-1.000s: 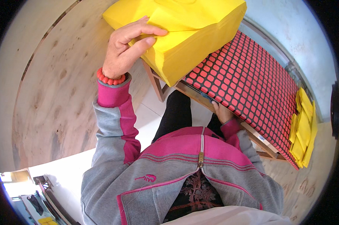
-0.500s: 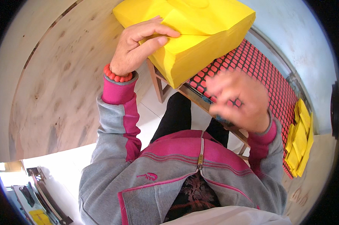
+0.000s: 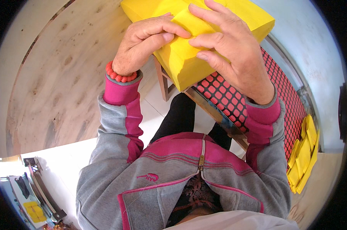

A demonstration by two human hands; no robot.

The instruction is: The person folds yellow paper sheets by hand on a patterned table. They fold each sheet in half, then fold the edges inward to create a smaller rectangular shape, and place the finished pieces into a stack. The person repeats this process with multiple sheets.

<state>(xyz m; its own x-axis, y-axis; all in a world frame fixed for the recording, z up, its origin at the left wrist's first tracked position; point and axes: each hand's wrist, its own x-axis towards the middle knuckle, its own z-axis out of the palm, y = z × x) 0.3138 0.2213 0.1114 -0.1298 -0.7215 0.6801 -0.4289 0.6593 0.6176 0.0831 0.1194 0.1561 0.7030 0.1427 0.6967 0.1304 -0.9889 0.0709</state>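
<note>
The bag (image 3: 177, 63) is resting at the counter's (image 3: 223, 94) left end. The left hand (image 3: 141, 43) is pinching its fold (image 3: 187, 23); the right hand (image 3: 237, 50) is spreading loosely curved fingers beside it, visibly gripping nothing. With too light pinching, the fold could be slipping crooked.

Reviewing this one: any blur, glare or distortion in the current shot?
Head view: left hand and right hand fairly sharp, no obvious motion smear; head view: floor at lower left washed out nearly white; head view: fisheye curvature bends the wooden panel, with black corners.
</note>
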